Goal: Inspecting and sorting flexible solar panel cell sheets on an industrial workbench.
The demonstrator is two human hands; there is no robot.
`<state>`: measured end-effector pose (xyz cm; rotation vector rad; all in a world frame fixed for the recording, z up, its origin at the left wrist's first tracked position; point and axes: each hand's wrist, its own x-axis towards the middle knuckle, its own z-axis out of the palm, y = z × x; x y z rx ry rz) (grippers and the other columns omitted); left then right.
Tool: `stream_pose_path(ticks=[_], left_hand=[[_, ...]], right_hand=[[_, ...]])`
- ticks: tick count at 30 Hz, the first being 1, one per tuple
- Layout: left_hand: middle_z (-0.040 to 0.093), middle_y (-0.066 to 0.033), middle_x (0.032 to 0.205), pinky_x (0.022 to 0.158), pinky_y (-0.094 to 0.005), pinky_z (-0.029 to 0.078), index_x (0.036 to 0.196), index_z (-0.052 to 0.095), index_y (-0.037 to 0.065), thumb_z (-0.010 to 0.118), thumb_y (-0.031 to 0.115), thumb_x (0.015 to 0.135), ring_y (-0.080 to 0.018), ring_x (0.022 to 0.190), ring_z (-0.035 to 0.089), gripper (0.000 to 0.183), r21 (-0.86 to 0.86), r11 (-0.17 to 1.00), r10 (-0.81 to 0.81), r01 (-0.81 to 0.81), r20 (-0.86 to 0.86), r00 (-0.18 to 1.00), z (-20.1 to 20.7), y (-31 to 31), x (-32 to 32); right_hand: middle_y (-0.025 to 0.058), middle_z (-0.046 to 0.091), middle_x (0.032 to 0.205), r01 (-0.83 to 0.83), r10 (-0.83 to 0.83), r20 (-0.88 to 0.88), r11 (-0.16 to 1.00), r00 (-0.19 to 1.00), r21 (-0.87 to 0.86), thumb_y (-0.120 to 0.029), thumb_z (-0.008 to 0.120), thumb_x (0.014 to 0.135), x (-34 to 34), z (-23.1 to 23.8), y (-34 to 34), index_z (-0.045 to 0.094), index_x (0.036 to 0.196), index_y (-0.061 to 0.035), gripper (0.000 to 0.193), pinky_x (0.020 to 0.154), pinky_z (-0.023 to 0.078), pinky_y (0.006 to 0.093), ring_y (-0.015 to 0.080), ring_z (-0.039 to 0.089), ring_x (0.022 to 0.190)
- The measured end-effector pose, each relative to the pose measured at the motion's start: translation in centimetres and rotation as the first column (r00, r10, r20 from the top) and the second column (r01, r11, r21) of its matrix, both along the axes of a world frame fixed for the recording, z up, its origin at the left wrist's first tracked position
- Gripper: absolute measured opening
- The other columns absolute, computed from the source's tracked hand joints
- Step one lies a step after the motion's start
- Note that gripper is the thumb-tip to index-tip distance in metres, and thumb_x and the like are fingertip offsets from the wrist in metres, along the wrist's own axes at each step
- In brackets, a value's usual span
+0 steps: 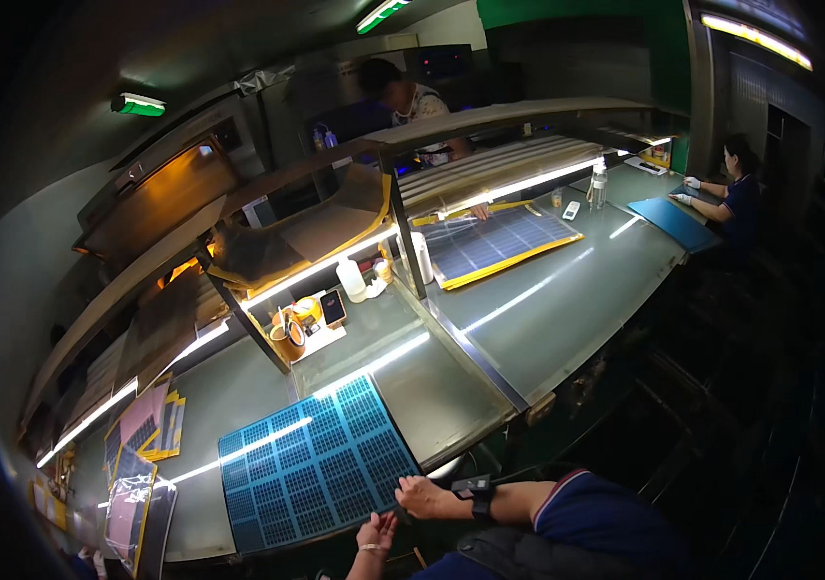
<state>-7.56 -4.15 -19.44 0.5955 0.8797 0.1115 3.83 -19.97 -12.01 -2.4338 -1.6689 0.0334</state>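
Curled right hand (424, 497), lower centre, hides its hold; left hand (376, 533) half-open; best handle blue sheet (318, 462) by edges.

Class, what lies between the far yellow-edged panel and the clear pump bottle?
The head view shows a white handheld device and a small container.

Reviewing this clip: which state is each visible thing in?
Blue sheet with dark grid pattern: spread out, unfolded
Bare left hand: fingers curled, half open
Bare right hand: fingers bent at the sheet's edge, grip unclear
White plastic bottle: standing upright
Clear white-topped bottle: standing upright
White tube light: lit
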Motion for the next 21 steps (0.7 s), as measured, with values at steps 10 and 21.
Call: stream_pose_path(ticks=[10,21], left_hand=[[0.05,-0.0128,0.118,0.1,-0.0374,0.036,0.116,0.046,0.003,0.052,0.009,0.084,-0.0266,0.114,0.045,0.033,-0.204,0.978,0.033,0.044,0.359,0.933,4.1,-2.2,-6.6],[0.054,-0.0145,0.108,0.09,-0.0407,0.043,0.106,0.048,0.002,0.045,-0.006,0.076,-0.0293,0.104,0.051,0.032,-0.215,0.972,0.014,0.09,0.437,0.899,6.2,-2.5,-6.0]], right_hand=[[0.0299,0.033,0.126,-0.153,0.148,-0.144,0.988,0.978,-0.027,-0.029,0.071,0.068,-2.4,2.5,0.9,0.042,0.12,0.001,0.067,0.094,0.029,0.0573,0.0506,0.029,0.119],[0.0318,0.035,0.124,-0.133,0.133,-0.01,0.991,0.991,-0.016,-0.033,0.068,0.069,-3.0,2.0,0.6,0.041,0.12,0.003,0.068,0.092,0.032,0.0571,0.0494,0.033,0.116]])
